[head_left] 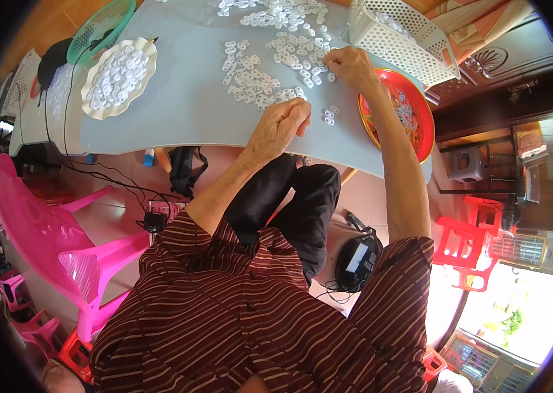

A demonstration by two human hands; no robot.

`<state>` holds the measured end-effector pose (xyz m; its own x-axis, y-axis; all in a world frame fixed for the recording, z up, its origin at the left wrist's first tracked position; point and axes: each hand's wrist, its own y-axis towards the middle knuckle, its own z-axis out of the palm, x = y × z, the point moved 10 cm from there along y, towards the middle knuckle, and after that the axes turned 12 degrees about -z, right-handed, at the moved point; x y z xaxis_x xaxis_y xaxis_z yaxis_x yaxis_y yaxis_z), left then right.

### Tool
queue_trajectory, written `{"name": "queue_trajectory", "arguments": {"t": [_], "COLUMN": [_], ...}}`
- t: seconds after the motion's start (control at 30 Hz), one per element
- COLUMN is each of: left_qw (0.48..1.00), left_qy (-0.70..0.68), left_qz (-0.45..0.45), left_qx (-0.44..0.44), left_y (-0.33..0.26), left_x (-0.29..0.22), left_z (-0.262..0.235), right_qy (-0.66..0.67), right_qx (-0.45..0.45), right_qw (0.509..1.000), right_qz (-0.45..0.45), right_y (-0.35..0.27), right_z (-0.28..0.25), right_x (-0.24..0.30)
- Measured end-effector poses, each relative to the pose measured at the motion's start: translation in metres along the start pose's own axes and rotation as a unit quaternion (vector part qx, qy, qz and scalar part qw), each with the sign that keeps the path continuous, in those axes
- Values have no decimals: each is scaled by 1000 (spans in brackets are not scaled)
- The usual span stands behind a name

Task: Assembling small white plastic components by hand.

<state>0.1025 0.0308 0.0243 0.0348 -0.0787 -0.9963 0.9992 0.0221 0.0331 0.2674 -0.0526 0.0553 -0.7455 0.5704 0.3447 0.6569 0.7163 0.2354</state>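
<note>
Small white oval pieces with dark holes (253, 84) lie in loose groups on the pale blue-grey table. My left hand (280, 126) is closed above the table's near edge, just below the nearest group; what its curled fingers hold, if anything, is hidden. Farther off and to the right, my right hand (354, 67) reaches to the right side of another group of white pieces (295, 49). Its fingers are drawn together, and I cannot make out what is between them. A few pieces (330, 116) sit apart, right of my left hand.
Right of my right forearm stands a round red tray (428, 134) with small coloured bits, and behind it a white perforated basket (414, 56). At left are a scalloped white plate (96, 112) heaped with white pieces and a green basket (79, 46). A pink chair (47, 226) stands on the floor.
</note>
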Motion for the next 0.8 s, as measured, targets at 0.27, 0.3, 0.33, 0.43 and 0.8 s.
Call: {"name": "queue_trajectory", "arguments": {"t": [0.27, 0.3, 0.33, 0.43, 0.8], "left_qw": [1000, 1000, 999, 1000, 998], "left_qy": [13, 22, 31, 15, 30], "left_qz": [28, 13, -2, 8, -33], "left_qx": [-6, -16, -26, -25, -32], "left_y": [2, 3, 3, 1, 1], "left_x": [-6, -4, -2, -6, -2], "left_z": [2, -1, -3, -1, -1], "right_qy": [23, 23, 17, 25, -112], "right_qx": [-24, -24, -13, -28, 90], "right_qw": [999, 999, 999, 997, 986], "right_qz": [-22, -20, -41, -70, -80], "right_y": [-12, -15, -16, -28, -75], "right_z": [-5, -6, -5, -16, -12], "right_x": [7, 11, 20, 34, 69]}}
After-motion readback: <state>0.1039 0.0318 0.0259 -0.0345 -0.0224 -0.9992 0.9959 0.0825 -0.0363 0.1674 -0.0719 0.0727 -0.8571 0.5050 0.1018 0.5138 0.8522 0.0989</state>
